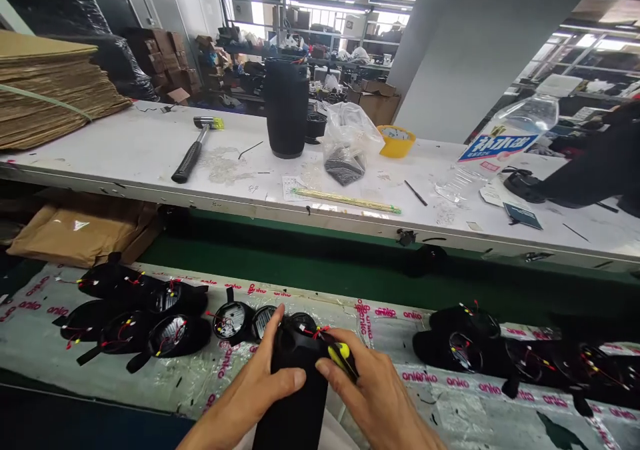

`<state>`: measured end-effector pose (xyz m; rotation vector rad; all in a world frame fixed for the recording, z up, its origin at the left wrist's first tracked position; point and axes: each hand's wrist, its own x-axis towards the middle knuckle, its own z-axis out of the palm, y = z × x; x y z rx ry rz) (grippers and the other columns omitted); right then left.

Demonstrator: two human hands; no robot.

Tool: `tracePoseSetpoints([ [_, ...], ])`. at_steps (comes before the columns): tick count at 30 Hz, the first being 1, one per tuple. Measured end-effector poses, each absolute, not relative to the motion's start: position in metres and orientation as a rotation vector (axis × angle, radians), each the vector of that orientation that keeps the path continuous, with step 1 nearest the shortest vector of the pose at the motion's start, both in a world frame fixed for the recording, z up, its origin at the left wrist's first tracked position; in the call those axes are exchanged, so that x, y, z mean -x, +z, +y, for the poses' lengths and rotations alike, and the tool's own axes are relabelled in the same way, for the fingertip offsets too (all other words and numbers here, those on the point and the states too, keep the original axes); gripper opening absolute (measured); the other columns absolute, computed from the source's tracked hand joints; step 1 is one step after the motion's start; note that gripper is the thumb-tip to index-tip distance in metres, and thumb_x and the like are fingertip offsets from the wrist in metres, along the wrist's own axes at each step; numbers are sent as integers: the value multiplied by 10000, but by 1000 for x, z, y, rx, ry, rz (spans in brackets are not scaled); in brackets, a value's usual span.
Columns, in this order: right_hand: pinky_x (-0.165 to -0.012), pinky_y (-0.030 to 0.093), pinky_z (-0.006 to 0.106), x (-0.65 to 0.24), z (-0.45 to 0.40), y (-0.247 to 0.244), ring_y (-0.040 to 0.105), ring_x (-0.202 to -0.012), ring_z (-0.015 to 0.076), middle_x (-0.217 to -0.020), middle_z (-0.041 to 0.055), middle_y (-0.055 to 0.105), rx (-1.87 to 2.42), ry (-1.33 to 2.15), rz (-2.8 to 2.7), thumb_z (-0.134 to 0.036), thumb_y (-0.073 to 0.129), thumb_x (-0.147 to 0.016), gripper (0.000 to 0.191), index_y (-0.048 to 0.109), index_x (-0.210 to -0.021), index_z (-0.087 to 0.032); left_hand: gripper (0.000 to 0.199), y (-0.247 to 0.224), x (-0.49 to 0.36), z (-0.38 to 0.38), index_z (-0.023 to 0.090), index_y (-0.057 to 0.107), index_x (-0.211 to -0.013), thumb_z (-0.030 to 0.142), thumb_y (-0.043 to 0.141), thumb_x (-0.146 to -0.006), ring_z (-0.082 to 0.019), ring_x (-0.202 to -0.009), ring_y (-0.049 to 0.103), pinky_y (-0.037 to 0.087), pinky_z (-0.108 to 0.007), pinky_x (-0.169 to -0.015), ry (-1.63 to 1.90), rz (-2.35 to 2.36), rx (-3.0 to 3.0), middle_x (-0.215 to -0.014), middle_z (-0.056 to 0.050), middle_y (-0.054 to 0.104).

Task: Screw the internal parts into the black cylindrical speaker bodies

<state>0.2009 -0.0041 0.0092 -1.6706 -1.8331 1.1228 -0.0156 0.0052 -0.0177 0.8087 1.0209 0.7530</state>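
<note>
A black, fabric-covered cylindrical housing [295, 413] stands upright close to my body, at the bottom middle of the head view. My left hand [255, 387] grips its left side, with the thumb across the front. At the upper right edge of the housing, my right hand [375, 383] is closed on a tool with a yellow and black handle [341, 357]; its working end is hidden. Red wires [316, 332] show by the housing's rim. Just beyond lie similar open black housings [233, 321] with wires coming out.
More black housings rest on the lower shelf, left [173, 333] and right [465, 350]. The white upper shelf [235, 173] bears a hammer [190, 157], a standing black cylinder [287, 107], a plastic bag [347, 143], yellow tape [396, 142], a bottle [505, 143] and stacked cardboard [45, 97].
</note>
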Motion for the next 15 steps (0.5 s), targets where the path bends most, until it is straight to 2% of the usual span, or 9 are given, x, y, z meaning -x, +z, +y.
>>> tracePoseSetpoints([
  [2, -688, 478, 303, -206, -3, 8, 662, -786, 223, -882, 8, 709, 1697, 1158, -1812, -527, 533, -984, 370, 633, -1267, -311, 1123, -22, 19, 4, 255, 168, -1632, 427, 840, -748, -332, -1526, 344, 222, -491, -1265, 752, 979, -767, -1619, -105, 466],
  [4, -669, 473, 287, -210, -1, 8, 649, -784, 213, -872, 4, 687, 1708, 1212, -1783, -547, 525, -982, 365, 640, -1227, -302, 1087, -25, 19, 2, 251, 266, -1607, 401, 872, -718, -351, -1471, 432, 296, -494, -1233, 759, 945, -670, -1565, -117, 534],
  [7, -589, 456, 260, -213, 3, 11, 599, -646, 170, -775, -24, 622, 1656, 1375, -1705, -563, 506, -984, 378, 633, -1177, -264, 834, -19, 10, 3, 214, 543, -1452, 404, 873, -711, -378, -1207, 657, 476, -503, -1068, 747, 861, -643, -1308, -126, 729],
  [10, -492, 411, 231, -214, 5, 15, 526, -533, 132, -704, -51, 552, 1547, 1513, -1585, -570, 560, -947, 389, 628, -1112, -225, 606, -8, -2, 7, 173, 718, -1242, 460, 852, -726, -363, -1039, 711, 541, -460, -940, 742, 815, -764, -1099, -107, 789],
  [12, -463, 395, 225, -218, 2, 12, 507, -495, 124, -665, -60, 534, 1518, 1529, -1549, -583, 574, -936, 382, 621, -1018, -213, 583, -5, -7, 7, 172, 725, -1232, 477, 834, -748, -375, -1080, 696, 535, -463, -960, 754, 802, -810, -1090, -101, 785],
  [15, -480, 418, 249, -232, -13, -1, 538, -462, 152, -574, -57, 545, 1637, 1345, -1642, -651, 544, -943, 423, 597, -908, -232, 600, -12, -8, 2, 216, 685, -1300, 479, 818, -777, -400, -1206, 645, 507, -494, -1029, 702, 881, -893, -1218, -97, 761],
])
